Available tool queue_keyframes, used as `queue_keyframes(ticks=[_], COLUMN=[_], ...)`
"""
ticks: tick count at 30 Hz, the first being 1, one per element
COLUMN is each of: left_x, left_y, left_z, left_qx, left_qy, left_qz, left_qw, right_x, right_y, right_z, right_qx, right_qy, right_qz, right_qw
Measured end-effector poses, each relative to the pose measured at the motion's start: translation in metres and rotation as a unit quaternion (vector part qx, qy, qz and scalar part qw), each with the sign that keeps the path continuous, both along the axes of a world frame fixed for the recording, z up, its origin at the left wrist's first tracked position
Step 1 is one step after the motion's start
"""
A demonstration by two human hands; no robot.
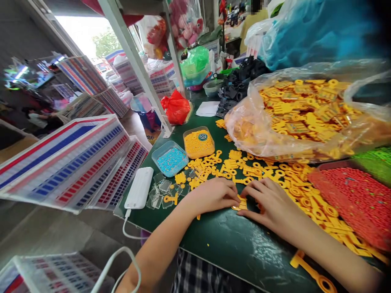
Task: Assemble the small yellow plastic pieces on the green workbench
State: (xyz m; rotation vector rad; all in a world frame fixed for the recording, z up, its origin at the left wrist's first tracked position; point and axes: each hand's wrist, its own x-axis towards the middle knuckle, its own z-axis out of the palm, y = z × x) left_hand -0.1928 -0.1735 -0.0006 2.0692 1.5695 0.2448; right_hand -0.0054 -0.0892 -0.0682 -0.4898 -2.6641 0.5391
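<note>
Between my two hands a small flat yellow plastic piece (241, 203) rests on the dark green table (232, 244). My left hand (215, 196) pinches its left side with thumb and fingertips. From the right, my right hand (270, 200) grips the same piece, thumb at its near edge and fingers curled over the far side. Its details are partly hidden by my fingers. Loose yellow plastic parts with ring ends (287, 181) lie behind and right of my hands. Clear square plastic pieces (157, 195) lie to the left.
A tub of blue beads (171, 160) and a tub of yellow beads (199, 143) stand at back left. A white power bank (139, 188) with a cable lies near the left edge. Red beads (354, 199) and an open bag of yellow parts (305, 110) are at right.
</note>
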Motion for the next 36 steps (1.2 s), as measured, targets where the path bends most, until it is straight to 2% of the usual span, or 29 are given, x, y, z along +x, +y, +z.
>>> queue_keyframes(ticks=[5, 9, 11, 13, 14, 16, 18, 19, 21, 24, 31, 36], left_x=[0.002, -0.01, -0.029, -0.058, -0.074, -0.107, -0.132, -0.141, -0.151, -0.154, -0.157, -0.156], left_y=[0.001, 0.0, -0.004, -0.011, -0.015, -0.021, -0.023, -0.022, -0.017, -0.006, 0.007, 0.002], left_z=[-0.005, 0.006, 0.017, 0.028, 0.032, 0.038, 0.04, 0.04, 0.038, 0.036, 0.033, 0.035], left_qx=[0.025, 0.07, 0.144, 0.218, 0.223, 0.146, 0.025, -0.011, -0.065, -0.116, -0.167, -0.143], left_qy=[-0.016, -0.065, -0.11, -0.087, -0.067, -0.016, 0.067, 0.085, 0.112, 0.14, 0.18, 0.17], left_qz=[0.12, 0.174, 0.262, 0.387, 0.435, 0.476, 0.439, 0.423, 0.39, 0.356, 0.32, 0.326], left_qw=[0.992, 0.98, 0.948, 0.891, 0.87, 0.867, 0.895, 0.902, 0.912, 0.917, 0.915, 0.919], right_x=[-0.003, -0.006, -0.007, -0.008, -0.008, -0.009, -0.009, -0.009, -0.008, -0.007, -0.008, -0.006], right_y=[-0.005, -0.01, -0.011, -0.011, -0.011, -0.01, -0.011, -0.011, -0.011, -0.011, -0.007, -0.002], right_z=[-0.006, -0.007, -0.006, -0.004, -0.003, -0.001, 0.002, 0.003, 0.006, 0.008, 0.009, 0.013], right_qx=[0.019, 0.039, 0.045, 0.055, 0.061, 0.074, 0.085, 0.091, 0.106, 0.123, 0.116, 0.094], right_qy=[0.02, 0.027, 0.032, 0.036, 0.036, 0.035, 0.029, 0.026, 0.022, 0.018, 0.011, 0.004], right_qz=[-0.032, -0.045, -0.045, -0.044, -0.042, -0.035, -0.03, -0.03, -0.035, -0.04, -0.059, -0.058], right_qw=[0.999, 0.998, 0.997, 0.997, 0.997, 0.996, 0.995, 0.995, 0.994, 0.991, 0.991, 0.994])
